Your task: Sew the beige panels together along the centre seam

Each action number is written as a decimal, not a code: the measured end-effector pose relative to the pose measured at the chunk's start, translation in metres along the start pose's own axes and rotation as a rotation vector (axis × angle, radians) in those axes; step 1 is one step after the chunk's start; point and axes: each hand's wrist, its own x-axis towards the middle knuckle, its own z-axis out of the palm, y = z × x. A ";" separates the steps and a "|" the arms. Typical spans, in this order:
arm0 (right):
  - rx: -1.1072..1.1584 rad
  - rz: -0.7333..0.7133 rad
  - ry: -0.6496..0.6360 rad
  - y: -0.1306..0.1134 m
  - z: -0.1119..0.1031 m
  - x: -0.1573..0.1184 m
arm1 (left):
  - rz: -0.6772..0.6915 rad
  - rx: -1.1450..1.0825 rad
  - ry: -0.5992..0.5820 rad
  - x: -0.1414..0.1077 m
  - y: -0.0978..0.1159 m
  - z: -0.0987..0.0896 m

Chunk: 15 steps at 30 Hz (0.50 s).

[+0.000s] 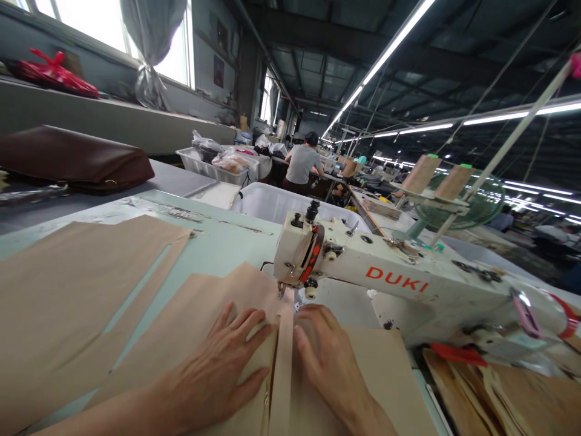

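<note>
Beige material lies under the needle area of a white sewing machine marked DUKI. My left hand rests flat on the material, fingers spread, left of a narrow beige strip. To the right of that strip, my right hand lies on the material with its fingers slightly bent and its thumb apart. The fingertips of both hands are just below the presser foot. A dark slit with what looks like a zipper runs along the strip's left edge. Another cut beige piece lies at the left.
A brown leather bag lies at the left. Behind the machine stands a white bin. Thread cones and a green fan are at the right, above brown pieces. A person sits farther back.
</note>
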 end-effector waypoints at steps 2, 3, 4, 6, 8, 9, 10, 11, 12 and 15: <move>-0.047 -0.089 -0.110 -0.002 0.007 0.002 | 0.005 0.006 0.016 0.000 0.000 0.002; -0.073 -0.120 -0.157 -0.003 0.011 0.003 | 0.008 0.012 0.032 0.000 -0.001 0.003; -0.099 -0.137 -0.184 -0.003 0.016 0.002 | 0.012 0.020 0.049 -0.001 -0.001 0.004; -0.145 -0.150 -0.198 -0.002 0.023 0.001 | 0.028 0.036 0.069 -0.003 -0.003 0.007; -0.179 -0.159 -0.189 -0.001 0.027 -0.001 | 0.047 0.055 0.068 -0.006 -0.003 0.008; -0.192 -0.166 -0.186 0.000 0.029 -0.003 | 0.058 0.065 0.061 -0.008 -0.004 0.008; -0.206 -0.174 -0.183 0.001 0.030 -0.004 | 0.066 0.075 0.056 -0.010 -0.004 0.009; -0.222 -0.185 -0.175 0.002 0.031 -0.005 | 0.076 0.084 0.058 -0.011 -0.004 0.009; -0.242 -0.194 -0.159 0.004 0.032 -0.006 | 0.080 0.092 0.063 -0.012 -0.004 0.009; -0.306 -0.226 -0.113 0.010 0.037 -0.004 | 0.093 0.095 0.072 -0.008 -0.008 0.010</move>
